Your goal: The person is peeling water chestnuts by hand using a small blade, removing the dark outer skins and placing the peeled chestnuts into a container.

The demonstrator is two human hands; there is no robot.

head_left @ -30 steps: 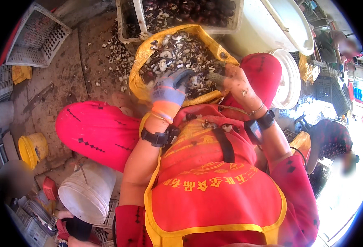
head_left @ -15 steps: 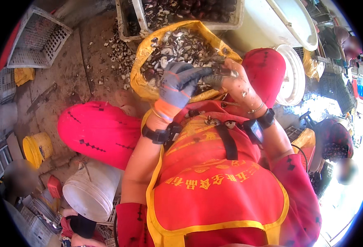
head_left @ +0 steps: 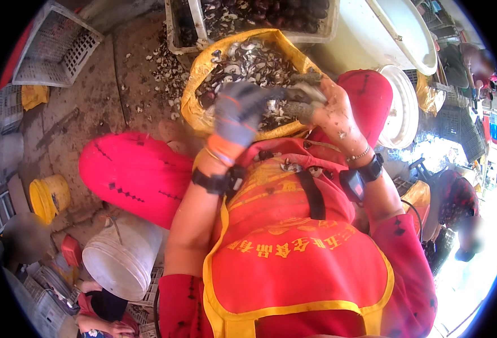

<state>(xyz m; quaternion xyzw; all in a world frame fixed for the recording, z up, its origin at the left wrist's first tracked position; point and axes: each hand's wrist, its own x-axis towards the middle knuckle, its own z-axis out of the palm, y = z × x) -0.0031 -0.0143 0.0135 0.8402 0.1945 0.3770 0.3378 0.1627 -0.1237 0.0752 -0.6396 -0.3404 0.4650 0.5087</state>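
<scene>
My left hand [head_left: 238, 110], in a grey glove with an orange cuff, is over the near left part of a yellow-rimmed bag [head_left: 195, 84]. Motion smears its fingers, which reach toward the other hand. My right hand [head_left: 334, 107] has dark covers on its fingers. Its fingers curl around something pale, partly hidden, that I cannot make out. Both hands are above the bag, which holds a heap of brown-and-white peelings [head_left: 248, 62]. A few dark bits [head_left: 265, 154] lie on my red apron [head_left: 293, 248].
Beyond the bag stands a pale crate [head_left: 316, 37] with dark, rounded pieces in it. A large whitish tub [head_left: 372, 34] is at far right. Scraps [head_left: 172, 73] litter the floor left of the bag. A white bucket [head_left: 118, 259] and a yellow bucket [head_left: 50, 197] are at left.
My left hand has shifted slightly left and blurred. My right hand has turned a little, showing more of its curled fingers and the pale thing. The bag and crate look the same.
</scene>
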